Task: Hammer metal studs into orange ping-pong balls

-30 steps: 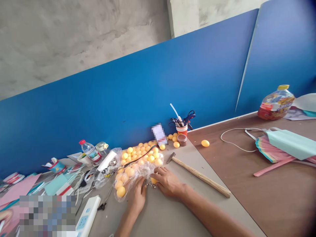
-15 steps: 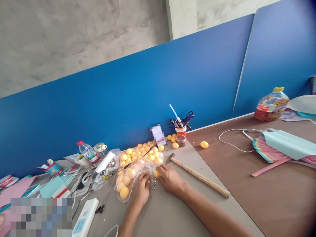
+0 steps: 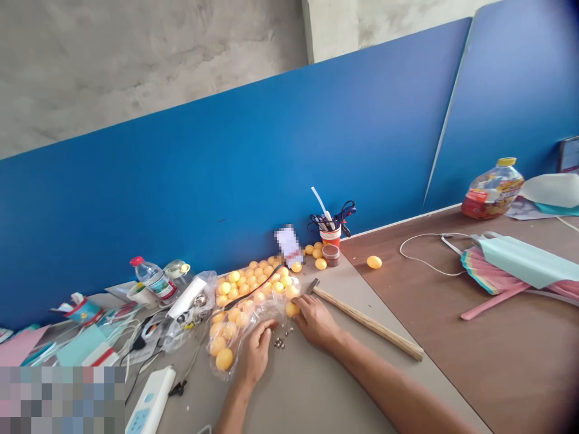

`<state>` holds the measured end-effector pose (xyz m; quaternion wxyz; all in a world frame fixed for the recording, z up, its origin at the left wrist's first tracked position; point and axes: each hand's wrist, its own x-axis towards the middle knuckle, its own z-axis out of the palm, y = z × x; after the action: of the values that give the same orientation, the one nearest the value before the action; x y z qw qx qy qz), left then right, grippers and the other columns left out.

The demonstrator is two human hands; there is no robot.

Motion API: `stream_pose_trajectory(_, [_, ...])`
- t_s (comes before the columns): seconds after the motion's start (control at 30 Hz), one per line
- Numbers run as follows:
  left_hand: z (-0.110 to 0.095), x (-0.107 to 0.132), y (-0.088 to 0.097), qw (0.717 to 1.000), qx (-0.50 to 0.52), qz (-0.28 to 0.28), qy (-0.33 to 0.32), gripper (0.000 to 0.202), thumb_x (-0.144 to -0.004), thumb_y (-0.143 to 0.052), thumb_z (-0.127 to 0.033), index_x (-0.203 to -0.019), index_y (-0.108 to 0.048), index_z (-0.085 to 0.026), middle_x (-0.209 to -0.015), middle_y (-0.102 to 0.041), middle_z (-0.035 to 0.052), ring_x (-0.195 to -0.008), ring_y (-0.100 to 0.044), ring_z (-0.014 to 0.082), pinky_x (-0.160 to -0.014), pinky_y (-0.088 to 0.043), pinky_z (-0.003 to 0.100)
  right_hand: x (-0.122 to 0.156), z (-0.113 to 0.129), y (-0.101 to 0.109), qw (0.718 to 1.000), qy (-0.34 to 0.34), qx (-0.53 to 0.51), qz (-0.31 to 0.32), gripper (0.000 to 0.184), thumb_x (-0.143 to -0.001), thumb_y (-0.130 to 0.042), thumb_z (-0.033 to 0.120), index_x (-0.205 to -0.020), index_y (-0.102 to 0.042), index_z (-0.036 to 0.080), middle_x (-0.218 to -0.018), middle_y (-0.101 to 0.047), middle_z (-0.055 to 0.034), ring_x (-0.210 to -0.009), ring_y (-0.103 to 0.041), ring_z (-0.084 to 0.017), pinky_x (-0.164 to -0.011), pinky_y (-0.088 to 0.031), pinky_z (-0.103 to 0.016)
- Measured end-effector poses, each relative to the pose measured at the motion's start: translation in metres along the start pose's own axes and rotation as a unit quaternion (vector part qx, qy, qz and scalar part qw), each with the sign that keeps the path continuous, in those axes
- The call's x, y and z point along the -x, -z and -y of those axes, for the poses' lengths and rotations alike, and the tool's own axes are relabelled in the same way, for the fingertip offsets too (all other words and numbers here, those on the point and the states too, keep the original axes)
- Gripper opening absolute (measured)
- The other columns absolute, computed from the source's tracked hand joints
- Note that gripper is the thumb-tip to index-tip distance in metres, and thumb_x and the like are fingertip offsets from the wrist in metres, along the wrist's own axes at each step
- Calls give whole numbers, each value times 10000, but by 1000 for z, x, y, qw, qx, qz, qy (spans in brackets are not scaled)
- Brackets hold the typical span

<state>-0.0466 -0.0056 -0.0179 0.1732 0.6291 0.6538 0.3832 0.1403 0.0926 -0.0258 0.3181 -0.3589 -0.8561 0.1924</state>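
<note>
Pinching a yellow ball (image 3: pixel 292 309) at the plastic bag's (image 3: pixel 226 337) mouth, short of the bench's (image 3: pixel 307 392) back edge, the right hand (image 3: pixel 316 322) has its grip clenched on it; the left hand (image 3: pixel 256 355) rests on the bag, grip impossible to tell. Freeing the ball likely calls for pinning the bag

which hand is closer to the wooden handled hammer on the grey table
Right. The right hand lies just beside the wooden-handled hammer, next to its metal head. The left hand is further off, resting on the clear plastic bag of yellow balls.
</note>
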Motion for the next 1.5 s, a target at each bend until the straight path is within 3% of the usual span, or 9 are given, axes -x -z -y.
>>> stream_pose_trajectory(0.13, [8,2,-7,1000,0,-15,-12,328,-917,-431,-321,-1124,-667,-224,-1163,-717,74,-1088,-667,213,-953,-551,361,-1,-2,0,1000,-4,-6,-9,284,-808,-556,142,-1087,-609,142,-1059,-665,-122,-973,-604,-252,-869,-453,-367])
stream_pose_trajectory(0.4, [5,11,-24,990,-107,62,-70,530,-824,-517,-207,-1353,-530,-233,-1405,-551,104,-1330,-480,282,-1127,-386,506,0,-4,-5,1000,1,-1,-14,287,-810,-564,153,-1094,-606,147,-1058,-666,-123,-987,-599,-259,-877,-447,-376])
stream_pose_trajectory(0.8, [-4,14,-23,982,-104,133,-90,582,-834,-498,-181,-1413,-461,-227,-1447,-505,94,-1355,-451,274,-1130,-388,505,0,-3,-4,1000,2,2,-13,273,-818,-555,151,-1086,-605,152,-1044,-663,-120,-955,-595,-248,-848,-445,-365])
stream_pose_trajectory(1.0, [-8,11,-19,986,-64,118,-101,501,-856,-493,-202,-1354,-533,-240,-1393,-562,94,-1299,-520,262,-1110,-423,475,0,-3,-4,1000,4,-5,-20,295,-792,-555,120,-1081,-606,144,-1032,-661,-119,-950,-594,-246,-854,-447,-365])
stream_pose_trajectory(1.2, [0,6,-12,998,25,57,-33,400,-938,-399,-312,-1281,-582,-220,-1308,-637,93,-1213,-597,223,-1018,-515,381,0,-6,-5,999,14,-14,-37,280,-781,-570,130,-1057,-602,160,-1013,-659,-111,-934,-593,-245,-840,-453,-364])
stream_pose_trajectory(1.37, [10,3,-10,999,-12,-18,-33,323,-919,-433,-338,-1103,-667,-215,-1140,-718,88,-1084,-661,226,-966,-539,386,1,-4,-4,999,27,-25,-35,312,-761,-583,139,-1072,-604,156,-1030,-653,-121,-961,-588,-256,-856,-452,-375])
stream_pose_trajectory(1.5, [11,3,-12,998,-34,-30,-45,304,-900,-446,-322,-1063,-681,-216,-1087,-728,92,-1035,-672,233,-921,-559,395,2,-1,-3,999,30,-29,-26,289,-757,-589,150,-1044,-614,163,-996,-655,-112,-939,-593,-249,-829,-457,-361])
